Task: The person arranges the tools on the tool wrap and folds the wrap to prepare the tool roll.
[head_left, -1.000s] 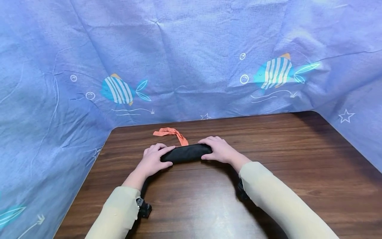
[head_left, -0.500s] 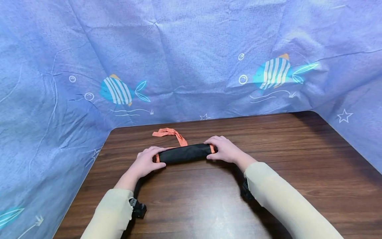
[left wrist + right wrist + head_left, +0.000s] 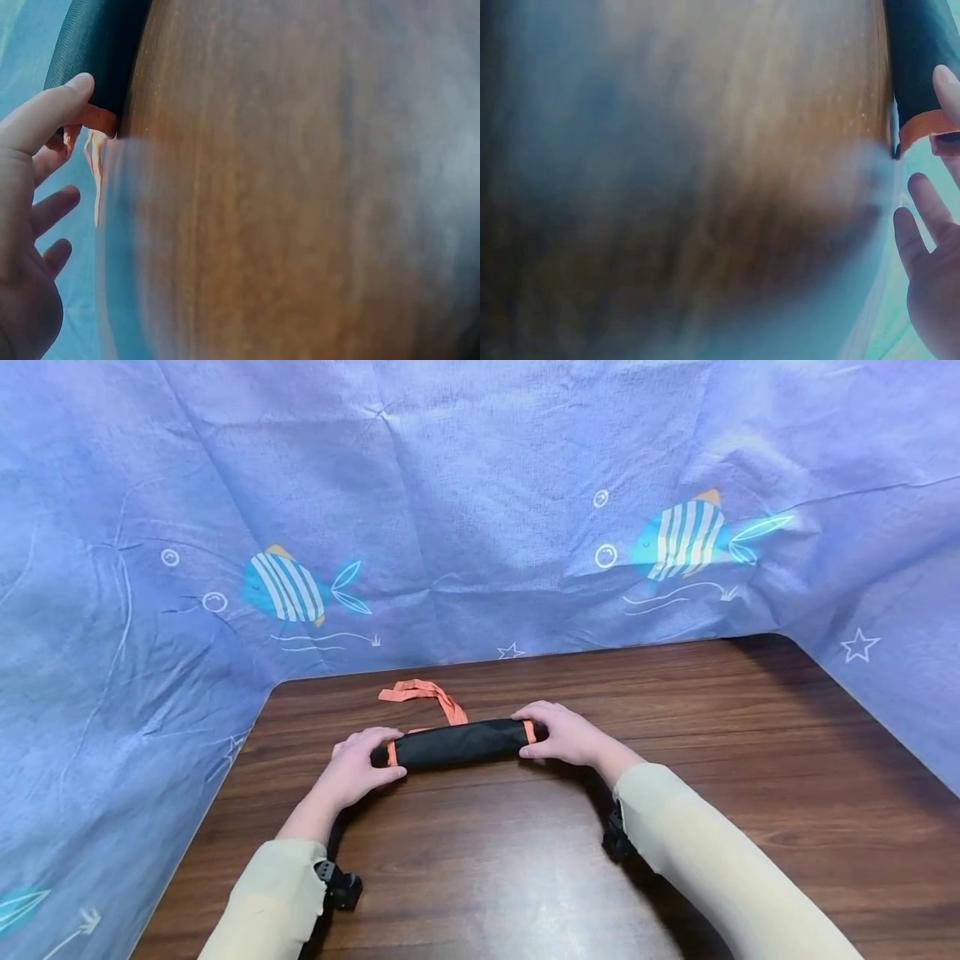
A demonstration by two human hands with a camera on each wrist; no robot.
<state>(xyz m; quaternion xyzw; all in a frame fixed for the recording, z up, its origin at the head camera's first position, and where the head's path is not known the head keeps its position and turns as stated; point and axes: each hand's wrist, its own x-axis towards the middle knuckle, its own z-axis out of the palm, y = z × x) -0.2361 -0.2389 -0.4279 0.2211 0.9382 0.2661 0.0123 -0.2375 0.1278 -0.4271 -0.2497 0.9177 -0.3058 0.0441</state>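
A black fabric roll (image 3: 461,746) with orange edging at both ends lies crosswise on the brown table. Orange ties (image 3: 448,703) trail from its far side. My left hand (image 3: 352,768) holds the left end between thumb and fingers. At the other end, my right hand (image 3: 568,737) grips the roll with the thumb on the near side. The left wrist view has the thumb against the roll's dark cloth (image 3: 97,56), with other fingers spread apart. In the right wrist view, the right thumb lies on the roll (image 3: 922,60) just above its orange edge.
The wood-grain table (image 3: 480,843) extends to both sides and toward me. Behind it hangs a blue cloth (image 3: 465,510) printed with striped fish. A small black camera (image 3: 341,887) is worn on the left wrist, another (image 3: 617,839) on the right.
My left hand has slid left and my right hand slightly right, from nearer the middle out to the roll's ends. The orange edging at both ends has come into view.
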